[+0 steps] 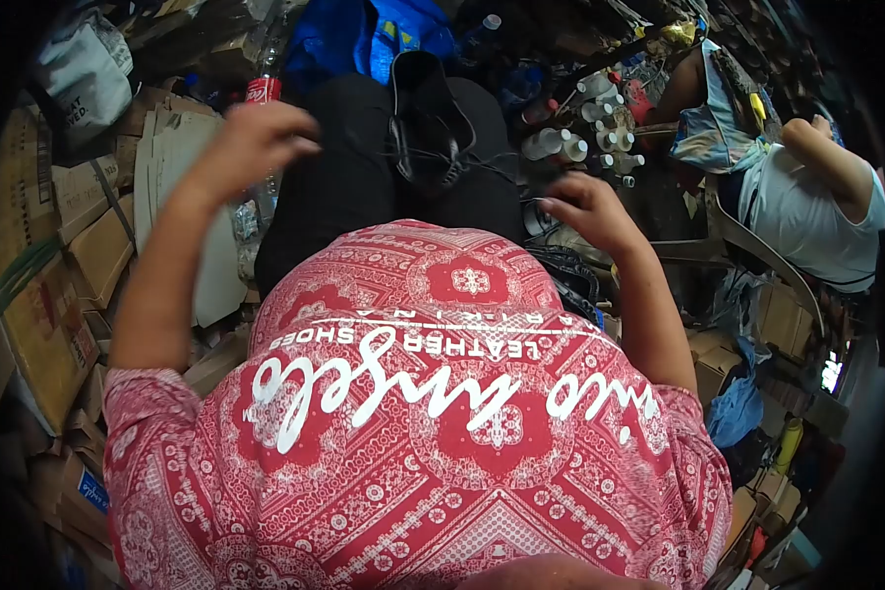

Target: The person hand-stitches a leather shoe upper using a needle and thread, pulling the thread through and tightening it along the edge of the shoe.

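Observation:
Across my lap lies a black strap-like piece (429, 118), which looks like a leather shoe upper, with a looped edge and thin dark threads trailing from both sides. My left hand (265, 143) is raised left of it, over my left thigh, fingers curled together and slightly blurred. On the other side, my right hand (592, 211) is up beside my right thigh, thumb and fingers pinched. Both hands are apart from the black piece. Whether a thread runs into either hand is too fine and dark to make out.
A red-labelled bottle (264, 90) stands just beyond my left hand. Several clear bottles (600, 118) cluster at the right front. Cardboard boxes (98, 256) pile up on the left. A blue bag (339, 44) lies ahead. Another person in a white shirt (811, 211) sits at right.

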{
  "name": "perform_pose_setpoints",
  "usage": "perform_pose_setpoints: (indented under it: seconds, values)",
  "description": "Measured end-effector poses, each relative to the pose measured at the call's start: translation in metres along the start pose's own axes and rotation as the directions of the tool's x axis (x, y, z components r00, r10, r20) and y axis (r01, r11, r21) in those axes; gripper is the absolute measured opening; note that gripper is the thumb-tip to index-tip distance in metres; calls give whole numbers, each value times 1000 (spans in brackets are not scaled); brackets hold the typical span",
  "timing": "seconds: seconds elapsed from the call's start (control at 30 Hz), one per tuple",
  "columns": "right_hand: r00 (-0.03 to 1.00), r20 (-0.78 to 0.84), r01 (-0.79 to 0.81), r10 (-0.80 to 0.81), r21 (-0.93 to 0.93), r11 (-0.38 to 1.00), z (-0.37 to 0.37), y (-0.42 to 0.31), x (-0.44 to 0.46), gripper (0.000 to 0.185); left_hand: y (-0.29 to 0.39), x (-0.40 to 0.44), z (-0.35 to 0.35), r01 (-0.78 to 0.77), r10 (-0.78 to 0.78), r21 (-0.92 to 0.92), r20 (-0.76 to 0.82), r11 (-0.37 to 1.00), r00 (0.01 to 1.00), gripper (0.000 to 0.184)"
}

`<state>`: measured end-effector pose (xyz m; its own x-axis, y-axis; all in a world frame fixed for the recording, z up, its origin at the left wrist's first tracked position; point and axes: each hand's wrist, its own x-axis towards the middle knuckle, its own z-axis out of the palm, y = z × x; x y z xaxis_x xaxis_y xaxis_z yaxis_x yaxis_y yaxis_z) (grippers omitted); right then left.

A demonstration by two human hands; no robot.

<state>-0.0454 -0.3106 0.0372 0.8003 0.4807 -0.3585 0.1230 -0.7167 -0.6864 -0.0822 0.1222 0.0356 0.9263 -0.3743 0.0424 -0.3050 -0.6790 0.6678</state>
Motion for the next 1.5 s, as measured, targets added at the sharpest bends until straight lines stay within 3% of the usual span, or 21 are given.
perform_pose_setpoints:
  seconds: [0.07, 0.1, 0.13, 0.2, 0.27, 0.3, 0.33, 0.37, 0.4, 0.43, 0.47, 0.53, 0.57, 0.63, 0.7, 0.73, 0.87, 1.03, 1.13, 1.3, 1.5]
  values:
    - [994, -106, -60, 23, -366, 929, -16, 62, -25, 22, -46, -28, -53, 177, -158, 106, -172, 978, 972, 19]
    - [972, -192, -202, 133, -409, 890, -23, 94, -44, 24, -79, -48, -83, 278, -180, 338, -294, 899, 939, 21]
    - [938, -279, -309, 205, -406, 860, -32, 121, -65, 25, -96, -66, -108, 474, -294, 365, -450, 801, 843, 22]
    - [813, -444, -562, 376, -431, 706, -47, 177, -111, 26, -130, -107, -162, 631, -315, 549, -563, 549, 764, 24]
    - [664, -433, -748, 610, -379, 545, -52, 195, -136, 26, -129, -105, -157, 659, -330, 545, -584, 519, 742, 23]
    - [666, -431, -746, 609, -382, 545, -50, 195, -130, 26, -130, -106, -152, 688, -344, 537, -607, 488, 717, 23]
    - [710, -316, -696, 629, -453, 558, -45, 195, -116, 25, -147, -98, -133, 614, -252, 578, -585, 538, 771, 25]
    - [737, -199, -639, 646, -514, 572, -38, 190, -100, 24, -103, -68, -102, 519, -281, 463, -489, 719, 826, 29]
    - [854, -138, -507, 501, -434, 745, -31, 172, -80, 24, -94, -47, -75, 354, -207, 358, -389, 864, 898, 34]
    - [939, -96, -342, 329, -338, 877, -22, 138, -58, 24, -40, -19, -46, 317, -251, 231, -275, 920, 928, 38]
    - [969, -68, -248, 238, -250, 936, -16, 68, -35, 23, -23, 1, -17, 108, -92, 65, -215, 992, 972, 37]
    - [993, -118, -6, 14, 66, 998, 3, 16, 2, 24, 30, 32, 24, -91, 90, -4, -106, 996, 990, 36]
    - [994, -111, 42, -25, 153, 987, 11, -4, 17, 23, 39, 45, 43, -208, 204, -71, -62, 976, 977, 36]
    - [992, -109, 92, -68, 238, 967, 20, -33, 38, 23, 49, 70, 67, -251, 260, -189, 21, 949, 965, 33]
    - [966, -73, 254, -246, 114, 961, 23, -49, 54, 18, 53, 86, 76, -209, 231, -185, 107, 960, 967, 30]
    - [966, -71, 256, -250, 114, 960, 26, -47, 60, 18, 53, 91, 78, -167, 201, -182, 195, 969, 960, 27]
    - [966, -52, 257, -252, 205, 944, 35, -29, 75, 14, 50, 102, 78, -146, 182, -156, 249, 977, 951, 23]
    - [967, -12, 251, -253, 176, 952, 37, -28, 72, 14, 44, 107, 80, -73, 175, -290, 345, 954, 922, 21]
    - [963, -39, 267, -266, 252, 930, 45, -25, 72, 18, 42, 106, 84, 3, 155, -394, 367, 919, 917, 21]
    - [885, -248, 426, -395, 85, 901, 63, -24, 62, 17, 35, 105, 82, 23, 161, -391, 430, 920, 888, 24]
    - [912, -241, 346, -332, 19, 938, 63, -45, 42, 22, 37, 106, 78, 36, 163, -346, 527, 937, 834, 27]
